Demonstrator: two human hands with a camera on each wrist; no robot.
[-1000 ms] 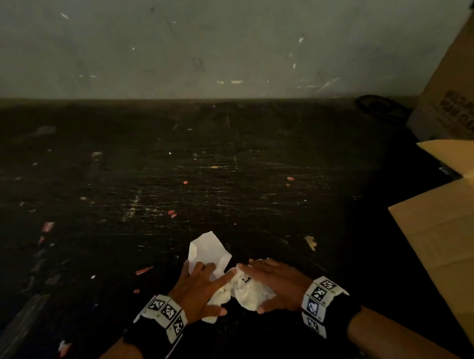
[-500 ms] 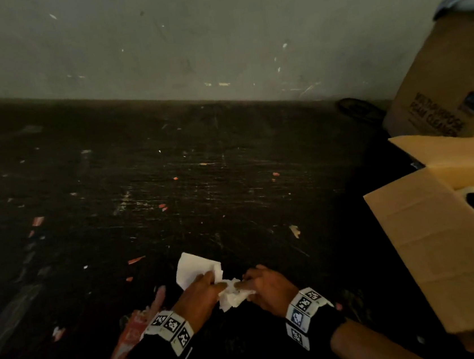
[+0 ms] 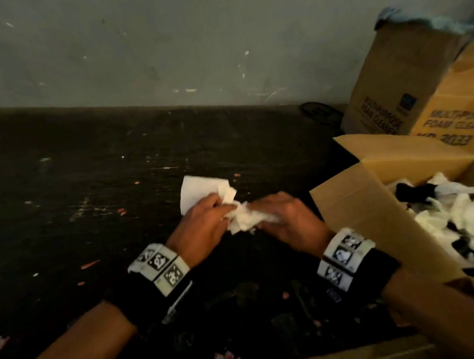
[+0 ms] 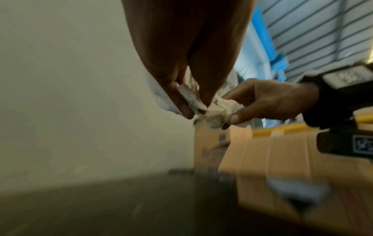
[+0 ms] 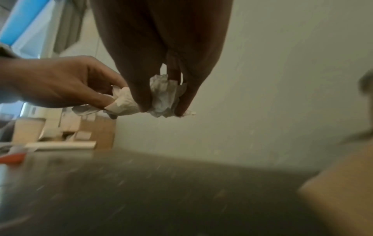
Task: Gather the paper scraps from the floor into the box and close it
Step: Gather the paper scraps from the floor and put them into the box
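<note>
Both hands hold white paper scraps in the air above the dark floor. My left hand pinches a flat sheet and the crumpled wad's left side. My right hand grips the crumpled wad between thumb and fingers. The open cardboard box stands just right of my right hand, its flaps spread, with several white and dark scraps inside.
A second, printed cardboard box stands against the grey wall behind the open one. Small pink and white bits lie scattered over the floor. A dark round thing lies by the wall.
Both hands have lifted the paper off the floor and carried it rightward toward the open box. The view has swung right, showing the box's inside.
</note>
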